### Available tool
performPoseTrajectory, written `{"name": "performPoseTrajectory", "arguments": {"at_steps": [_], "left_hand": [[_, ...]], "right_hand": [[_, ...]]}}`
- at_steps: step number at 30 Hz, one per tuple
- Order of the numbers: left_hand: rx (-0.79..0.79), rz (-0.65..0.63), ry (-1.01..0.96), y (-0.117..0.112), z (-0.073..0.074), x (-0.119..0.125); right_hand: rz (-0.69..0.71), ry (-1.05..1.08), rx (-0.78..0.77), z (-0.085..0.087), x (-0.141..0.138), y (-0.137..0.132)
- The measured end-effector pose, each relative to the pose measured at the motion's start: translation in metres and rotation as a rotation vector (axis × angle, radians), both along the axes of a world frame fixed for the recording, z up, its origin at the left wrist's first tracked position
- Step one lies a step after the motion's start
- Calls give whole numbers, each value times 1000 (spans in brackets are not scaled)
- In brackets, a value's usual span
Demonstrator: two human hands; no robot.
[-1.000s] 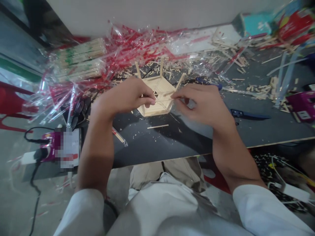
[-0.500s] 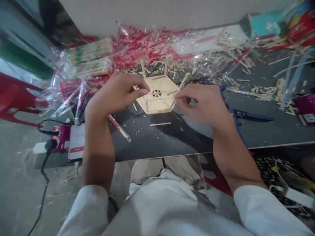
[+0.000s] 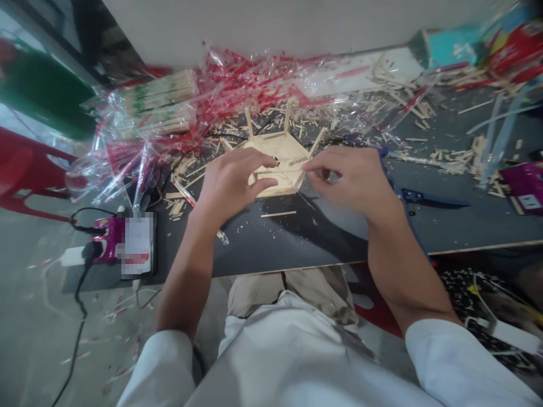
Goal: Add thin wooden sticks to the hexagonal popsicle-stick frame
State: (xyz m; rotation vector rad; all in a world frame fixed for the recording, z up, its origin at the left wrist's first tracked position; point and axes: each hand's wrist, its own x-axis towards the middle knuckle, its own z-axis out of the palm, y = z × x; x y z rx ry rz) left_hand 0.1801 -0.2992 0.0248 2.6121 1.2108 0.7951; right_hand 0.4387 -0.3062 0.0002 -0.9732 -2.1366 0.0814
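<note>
A small hexagonal frame of thin wooden sticks (image 3: 283, 154) stands on the dark table (image 3: 322, 232), with several sticks poking up from its corners. My left hand (image 3: 231, 183) rests on the frame's left side, its fingers pressing a thin stick (image 3: 285, 170) laid across the top. My right hand (image 3: 354, 178) pinches the right end of that same stick at the frame's right edge.
Crumpled clear and red plastic wrap (image 3: 220, 90) and packs of sticks (image 3: 159, 104) lie at the back left. Stick offcuts litter the table. A loose stick (image 3: 278, 214) lies in front of the frame, a blue-handled tool (image 3: 428, 199) to the right, and a purple device with a cable (image 3: 106, 237) to the left.
My left hand has shifted from the frame's upper left corner down onto its left side and the cross stick. The right hand has barely moved.
</note>
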Motion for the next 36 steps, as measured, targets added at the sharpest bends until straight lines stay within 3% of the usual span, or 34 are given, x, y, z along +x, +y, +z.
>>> {"name": "performPoseTrajectory", "arguments": {"at_steps": [4,7,15,27,36], "left_hand": [[59,-76,157,1,7,18],[103,-102,260,0,1,33],[171,47,424,-5,-20,64],[72,133,516,-5,-13,69],[55,162,483,-4,-16,72]], "right_hand": [[-8,-9,-31,-1,0,0],[-12,-5,-56,-1,-1,0],[-39,30,-32,1,-3,-1],[-58,23,-116,-2,-3,1],[-49,58,-92,-2,-4,1]]}}
